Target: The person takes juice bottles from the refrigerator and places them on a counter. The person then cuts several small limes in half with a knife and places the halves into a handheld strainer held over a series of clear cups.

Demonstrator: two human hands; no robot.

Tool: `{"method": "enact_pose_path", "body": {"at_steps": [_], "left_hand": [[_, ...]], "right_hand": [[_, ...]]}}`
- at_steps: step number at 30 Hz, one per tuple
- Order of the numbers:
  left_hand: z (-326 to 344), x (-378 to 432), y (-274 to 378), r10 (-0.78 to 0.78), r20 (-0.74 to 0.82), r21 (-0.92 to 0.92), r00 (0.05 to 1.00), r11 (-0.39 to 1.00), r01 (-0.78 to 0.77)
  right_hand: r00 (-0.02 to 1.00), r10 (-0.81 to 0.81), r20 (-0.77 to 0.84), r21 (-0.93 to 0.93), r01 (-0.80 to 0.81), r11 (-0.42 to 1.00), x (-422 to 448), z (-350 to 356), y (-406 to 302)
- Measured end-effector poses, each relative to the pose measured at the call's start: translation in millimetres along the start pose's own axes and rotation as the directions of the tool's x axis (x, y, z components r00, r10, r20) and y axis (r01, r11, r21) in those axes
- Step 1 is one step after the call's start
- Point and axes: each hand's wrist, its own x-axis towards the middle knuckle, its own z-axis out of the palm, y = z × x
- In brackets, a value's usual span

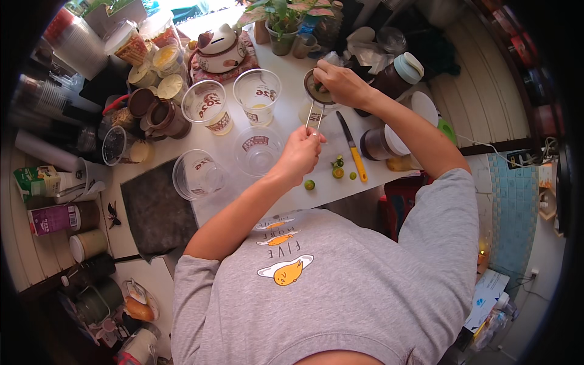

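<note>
My left hand grips the wire handle of a small strainer. The strainer's round mesh bowl rests over a clear plastic cup, mostly hidden beneath it. Over that bowl, my right hand pinches a small green citrus piece, largely covered by the fingers. Nearer to me lie a whole small green citrus and cut citrus with orange flesh showing. A knife with a yellow handle lies right of them, its dark blade pointing away from me.
Two printed plastic cups hold a little yellowish liquid. Other clear cups stand left of my left forearm. A lidded jar and a dark bottle stand right. A lucky-cat figure and potted plant are behind.
</note>
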Motion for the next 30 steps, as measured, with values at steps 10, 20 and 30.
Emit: {"method": "enact_pose_path", "body": {"at_steps": [10, 20, 30], "left_hand": [[-1, 2, 3, -0.024, -0.015, -0.047, 1.000, 0.999, 0.023], [-14, 2, 12, -0.022, 0.002, -0.090, 1.000, 0.996, 0.022], [-1, -26, 21, 0.075, 0.027, -0.122, 0.997, 0.990, -0.071]], "right_hand": [[0.978, 0.197, -0.063, 0.082, -0.192, 0.978, -3, 1, -12], [0.635, 0.765, -0.112, 0.540, -0.607, 0.583, -75, -5, -76], [0.439, 0.897, 0.057, 0.320, -0.859, 0.400, -151, 102, -153]]}}
